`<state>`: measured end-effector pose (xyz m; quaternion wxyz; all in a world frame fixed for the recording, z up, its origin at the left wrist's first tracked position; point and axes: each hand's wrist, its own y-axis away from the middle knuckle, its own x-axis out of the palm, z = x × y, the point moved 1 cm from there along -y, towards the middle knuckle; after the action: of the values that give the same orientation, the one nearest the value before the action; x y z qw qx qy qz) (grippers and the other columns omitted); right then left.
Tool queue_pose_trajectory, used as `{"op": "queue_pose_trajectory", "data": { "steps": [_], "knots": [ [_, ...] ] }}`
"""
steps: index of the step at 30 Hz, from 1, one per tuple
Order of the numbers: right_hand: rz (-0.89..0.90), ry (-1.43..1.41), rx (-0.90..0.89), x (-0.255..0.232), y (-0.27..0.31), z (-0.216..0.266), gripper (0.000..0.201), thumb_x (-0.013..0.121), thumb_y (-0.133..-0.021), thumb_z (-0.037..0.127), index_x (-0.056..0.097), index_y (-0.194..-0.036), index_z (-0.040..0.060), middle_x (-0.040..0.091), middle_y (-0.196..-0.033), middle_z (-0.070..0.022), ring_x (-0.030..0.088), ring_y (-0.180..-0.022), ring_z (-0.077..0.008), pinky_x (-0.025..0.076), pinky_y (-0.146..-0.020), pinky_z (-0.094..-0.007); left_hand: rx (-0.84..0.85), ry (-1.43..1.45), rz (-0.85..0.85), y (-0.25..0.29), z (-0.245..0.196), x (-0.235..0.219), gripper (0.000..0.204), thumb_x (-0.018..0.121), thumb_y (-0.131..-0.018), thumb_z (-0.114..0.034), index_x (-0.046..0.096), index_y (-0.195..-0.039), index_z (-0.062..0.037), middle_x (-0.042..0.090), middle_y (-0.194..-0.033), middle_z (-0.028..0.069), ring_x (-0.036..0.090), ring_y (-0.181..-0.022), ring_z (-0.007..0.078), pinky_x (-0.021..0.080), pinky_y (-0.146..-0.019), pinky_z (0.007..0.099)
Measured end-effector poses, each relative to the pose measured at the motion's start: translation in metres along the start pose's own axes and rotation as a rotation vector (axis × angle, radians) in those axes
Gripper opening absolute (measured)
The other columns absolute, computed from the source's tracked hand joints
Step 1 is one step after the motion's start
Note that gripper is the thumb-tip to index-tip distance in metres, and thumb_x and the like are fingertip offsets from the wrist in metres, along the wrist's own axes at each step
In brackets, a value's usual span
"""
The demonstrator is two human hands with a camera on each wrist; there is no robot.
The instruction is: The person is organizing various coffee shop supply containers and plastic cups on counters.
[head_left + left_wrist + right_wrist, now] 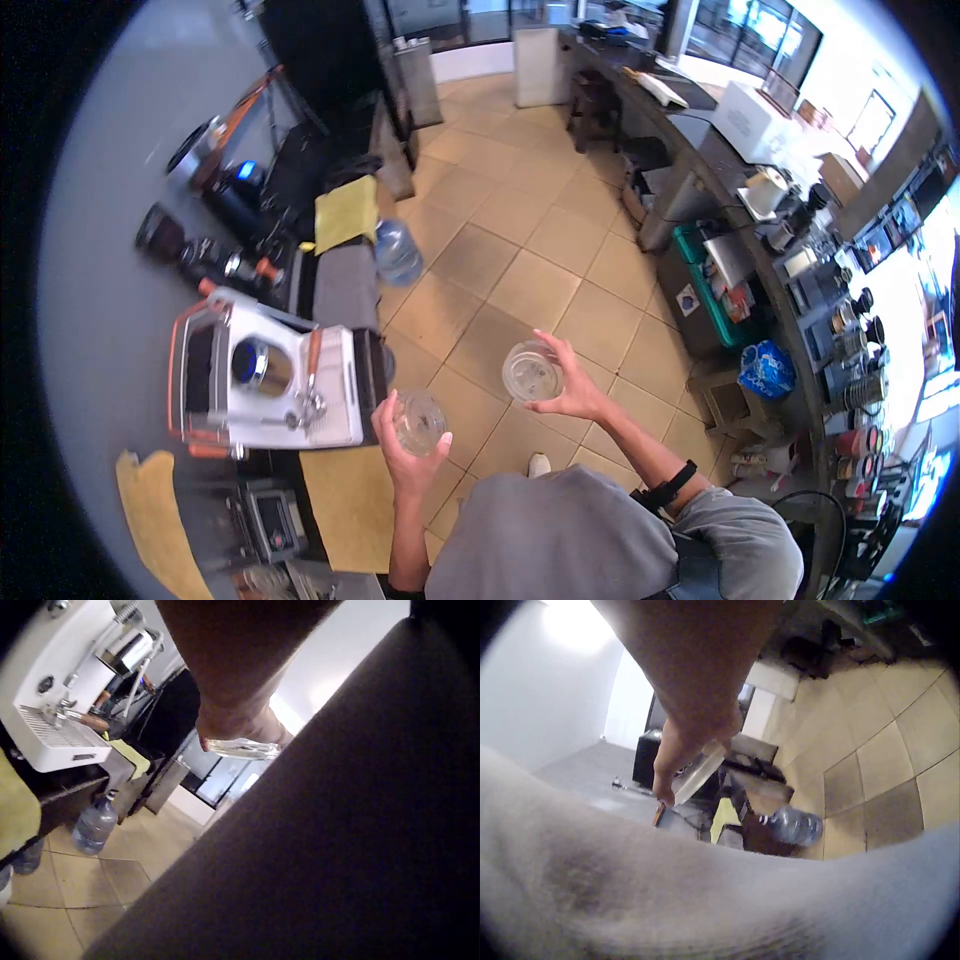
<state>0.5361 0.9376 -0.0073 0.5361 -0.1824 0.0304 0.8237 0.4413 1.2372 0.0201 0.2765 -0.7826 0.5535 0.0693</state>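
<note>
In the head view my left hand (405, 464) grips a clear glass (420, 422), fingers on one side and thumb on the other. My right hand (572, 385) holds a second clear glass (532, 372) the same way, a little farther forward. Both glasses are held apart from each other, over the tiled floor in front of my body. From the left wrist, the left hand (240, 724) shows with the rim of its glass (244, 748) below the fingers. The right wrist view has the right hand (694, 746) around its glass (701, 776).
A white espresso machine (335, 385) stands on the left counter, with a yellow cloth (346, 213) beyond it. On the floor is a large blue water bottle (398, 253). Along the right runs a long counter (690, 135), with a green-rimmed bin (690, 245) and a blue bag (767, 369) below.
</note>
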Motion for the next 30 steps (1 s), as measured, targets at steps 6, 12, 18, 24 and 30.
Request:
{"op": "queue_pose_trajectory", "data": {
  "steps": [6,12,18,24,30],
  "knots": [
    [-0.272,0.025,0.186,-0.084,-0.015,-0.043,0.118,0.093,-0.064,0.028,0.025,-0.159,0.0121,0.039,-0.145,-0.0172,0.046,-0.136,-0.0341,0.038,-0.117,-0.0491,0.022,-0.024,0.209,-0.092,-0.004,0.093,0.099,0.087,-0.067,-0.033,0.040,-0.150,-0.0048,0.048,-0.130,0.0132,0.053,-0.119,0.0306,0.046,-0.101,0.0445],
    [-0.417,0.088,0.205,-0.152,-0.071,-0.069,0.116,0.092,-0.065,0.031,0.025,-0.159,0.0140,0.041,-0.143,-0.0191,0.047,-0.135,-0.0358,0.039,-0.117,-0.0486,-0.001,0.112,0.327,-0.191,0.024,0.172,0.100,0.087,-0.064,-0.023,0.040,-0.151,-0.0079,0.047,-0.130,0.0163,0.052,-0.119,0.0321,0.046,-0.100,0.0450],
    [-0.512,0.164,0.262,-0.247,-0.162,-0.099,0.118,0.092,-0.065,0.027,0.023,-0.159,0.0101,0.038,-0.149,-0.0157,0.046,-0.137,-0.0329,0.038,-0.117,-0.0476,0.074,0.150,0.446,-0.330,0.045,0.276,0.100,0.088,-0.065,-0.020,0.040,-0.152,-0.0083,0.047,-0.131,0.0157,0.052,-0.118,0.0328,0.047,-0.101,0.0461],
    [-0.712,0.148,0.327,-0.339,-0.227,-0.130,0.118,0.093,-0.065,0.027,0.024,-0.159,0.0104,0.037,-0.153,-0.0127,0.044,-0.139,-0.0295,0.036,-0.118,-0.0449,0.165,0.139,0.663,-0.460,0.019,0.391,0.101,0.089,-0.066,-0.021,0.038,-0.152,-0.0089,0.045,-0.134,0.0165,0.052,-0.121,0.0338,0.047,-0.103,0.0465],
    [-0.890,0.146,0.349,-0.465,-0.290,-0.215,0.118,0.093,-0.064,0.026,0.025,-0.159,0.0107,0.037,-0.153,-0.0140,0.043,-0.139,-0.0293,0.034,-0.119,-0.0429,0.289,0.098,0.776,-0.578,0.004,0.555,0.101,0.089,-0.067,-0.022,0.037,-0.153,-0.0083,0.044,-0.136,0.0170,0.050,-0.124,0.0341,0.046,-0.103,0.0457]
  ]
}}
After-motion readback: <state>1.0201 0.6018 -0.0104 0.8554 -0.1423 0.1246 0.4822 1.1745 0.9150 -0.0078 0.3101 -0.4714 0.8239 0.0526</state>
